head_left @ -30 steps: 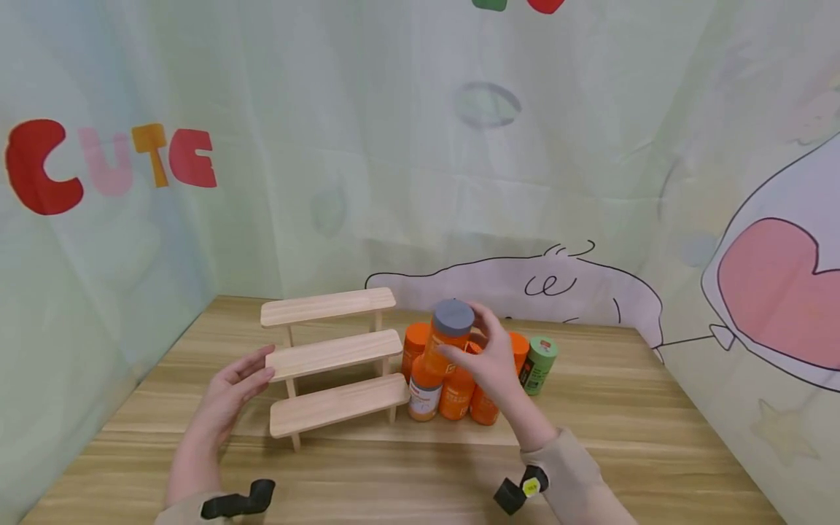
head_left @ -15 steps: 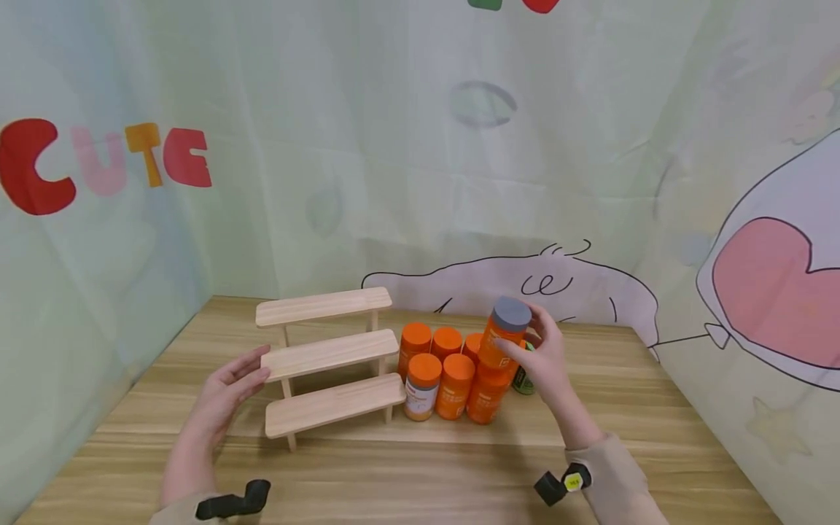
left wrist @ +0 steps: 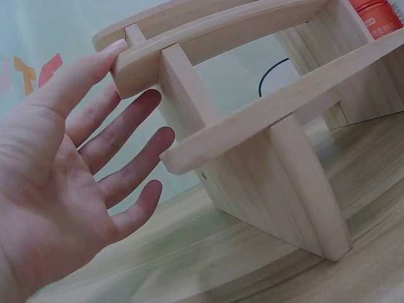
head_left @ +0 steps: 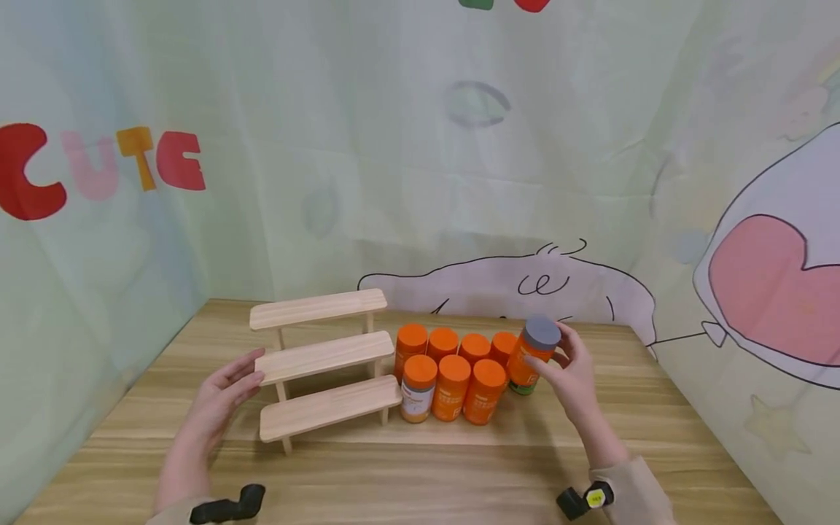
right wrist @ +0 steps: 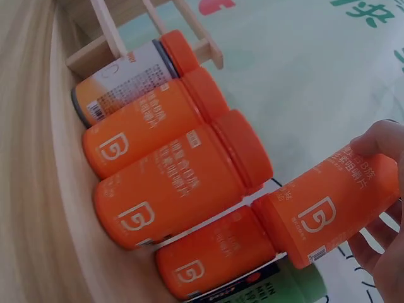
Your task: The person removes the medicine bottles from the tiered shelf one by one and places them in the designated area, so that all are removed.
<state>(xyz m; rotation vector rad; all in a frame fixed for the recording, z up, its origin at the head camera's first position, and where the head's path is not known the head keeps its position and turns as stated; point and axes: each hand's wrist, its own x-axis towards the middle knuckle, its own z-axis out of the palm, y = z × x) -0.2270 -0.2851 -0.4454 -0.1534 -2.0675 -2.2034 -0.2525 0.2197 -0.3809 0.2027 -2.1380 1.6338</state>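
My right hand [head_left: 572, 368] grips an orange pill bottle [head_left: 525, 363] with a grey cap, thumb on the near side and fingers behind. It is tilted at the right end of the bottle group and overlaps a green bottle [head_left: 522, 389], mostly hidden behind it. In the right wrist view the held bottle [right wrist: 331, 205] is raised above the standing ones, its cap out of frame. My left hand [head_left: 226, 390] pinches the left end of the middle tier of a three-tier wooden shelf [head_left: 328, 355]; its other fingers [left wrist: 129, 170] spread loosely below the thumb.
Several orange-capped bottles [head_left: 453, 386] stand in two rows right of the shelf. The front-left bottle [head_left: 417, 397] has a white label. A wood-grain table [head_left: 407, 481] runs back to a printed curtain [head_left: 394, 182].
My right hand has carried the grey-capped bottle rightward, past the orange bottles, and lowered it by the green one. My left hand stays at the shelf. The view has shifted slightly.
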